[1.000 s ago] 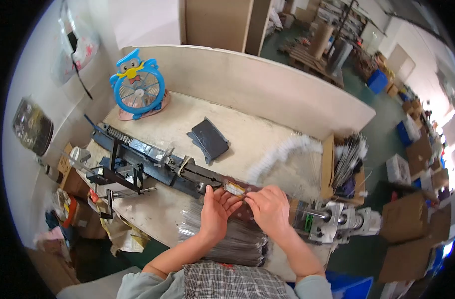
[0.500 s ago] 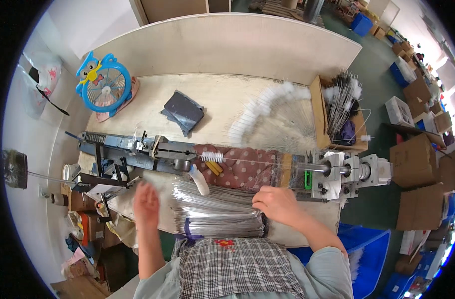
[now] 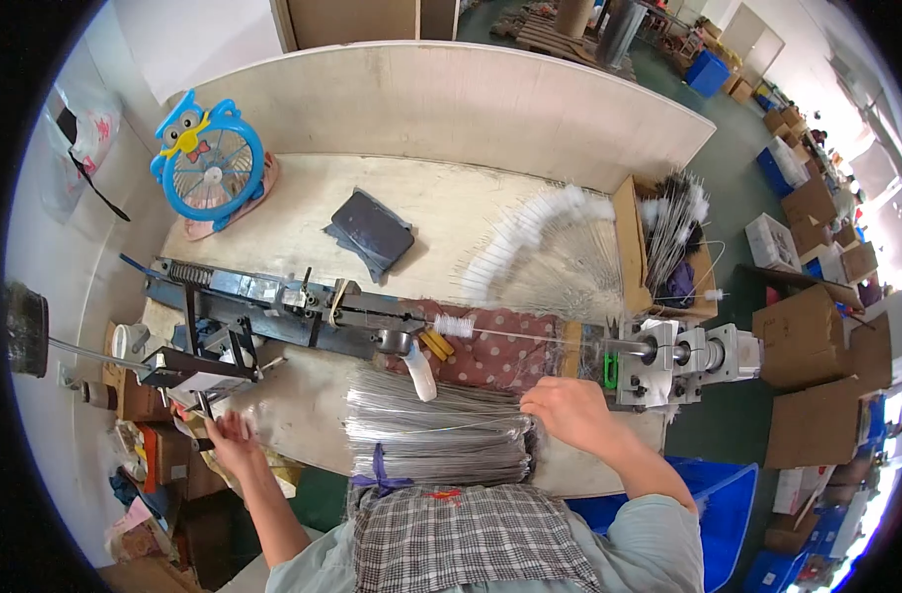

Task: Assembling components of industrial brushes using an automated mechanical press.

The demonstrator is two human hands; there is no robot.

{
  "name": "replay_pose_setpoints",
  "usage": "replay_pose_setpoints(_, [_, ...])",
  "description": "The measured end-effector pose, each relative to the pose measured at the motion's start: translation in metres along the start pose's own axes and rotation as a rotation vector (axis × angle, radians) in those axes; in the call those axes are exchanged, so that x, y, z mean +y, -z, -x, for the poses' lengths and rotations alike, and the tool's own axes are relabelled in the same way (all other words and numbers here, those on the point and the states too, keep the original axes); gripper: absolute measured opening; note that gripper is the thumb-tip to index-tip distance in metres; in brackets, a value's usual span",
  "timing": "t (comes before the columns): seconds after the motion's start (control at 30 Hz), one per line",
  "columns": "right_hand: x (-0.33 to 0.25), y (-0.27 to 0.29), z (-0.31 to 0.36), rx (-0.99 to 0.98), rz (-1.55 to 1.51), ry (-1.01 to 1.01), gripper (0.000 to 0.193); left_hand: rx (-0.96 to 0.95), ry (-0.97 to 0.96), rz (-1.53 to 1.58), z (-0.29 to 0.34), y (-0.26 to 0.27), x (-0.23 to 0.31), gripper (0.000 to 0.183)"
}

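Silver wires (image 3: pixel 451 445) lie beside the right hand (image 3: pixel 573 410), whose grip state is unclear. The left hand (image 3: pixel 236 443), grip spread, is near the black frame (image 3: pixel 161 372).

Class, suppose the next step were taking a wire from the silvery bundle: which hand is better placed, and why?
Probably the right hand: it is close to the right end of the wire bundle. The left hand is farther off, near the black frame.
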State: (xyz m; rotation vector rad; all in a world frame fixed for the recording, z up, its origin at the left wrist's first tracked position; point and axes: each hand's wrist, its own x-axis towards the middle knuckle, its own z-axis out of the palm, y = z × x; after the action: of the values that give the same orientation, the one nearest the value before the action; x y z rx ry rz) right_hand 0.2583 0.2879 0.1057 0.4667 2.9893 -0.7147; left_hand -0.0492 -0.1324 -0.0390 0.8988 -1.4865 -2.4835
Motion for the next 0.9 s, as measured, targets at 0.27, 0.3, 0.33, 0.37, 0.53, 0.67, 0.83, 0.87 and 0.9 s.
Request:
replay_pose_setpoints(0.27, [0.014, -0.007, 0.005, 0.160, 0.031, -0.014, 0.010, -0.692, 0.489, -0.002, 0.191, -0.119, -0.052, 0.037])
replay_pose_setpoints(0.3, [0.017, -0.009, 0.007, 0.160, 0.028, -0.016, 0.010, -0.812, 0.446, -0.220, 0.212, -0.140, -0.052, 0.045])
replay_pose_setpoints(0.33, [0.017, -0.008, 0.009, 0.153, 0.040, 0.010, 0.013, -0.931, 0.411, -0.348, 0.221, -0.145, -0.068, 0.044])
replay_pose_setpoints(0.37, [0.015, -0.009, 0.012, 0.140, 0.043, 0.053, 0.016, -1.005, 0.468, -0.463, 0.231, -0.150, -0.083, 0.035])
replay_pose_setpoints(0.53, [0.013, -0.007, 0.009, 0.142, 0.185, 0.135, 0.016, -0.895, 1.114, -0.039, 0.315, -0.196, -0.017, 0.023])
replay_pose_setpoints(0.67, [0.009, 0.000, 0.009, 0.133, 0.315, 0.081, 0.017, -0.812, 1.021, -0.071, 0.266, -0.188, 0.009, 0.035])
replay_pose_setpoints(0.83, [0.015, 0.081, 0.017, 0.400, 0.457, 0.071, 0.023, -1.082, 0.690, -0.312, 0.266, -0.143, 0.000, 0.037])
replay_pose_setpoints(0.87, [0.020, 0.097, 0.018, 0.507, 0.457, 0.029, 0.028, -1.222, 0.719, -0.446, 0.274, -0.149, 0.000, 0.032])
replay_pose_setpoints(0.9, [0.030, 0.108, 0.020, 0.621, 0.476, -0.001, 0.029, -1.377, 0.747, -0.579, 0.285, -0.159, -0.004, 0.027])
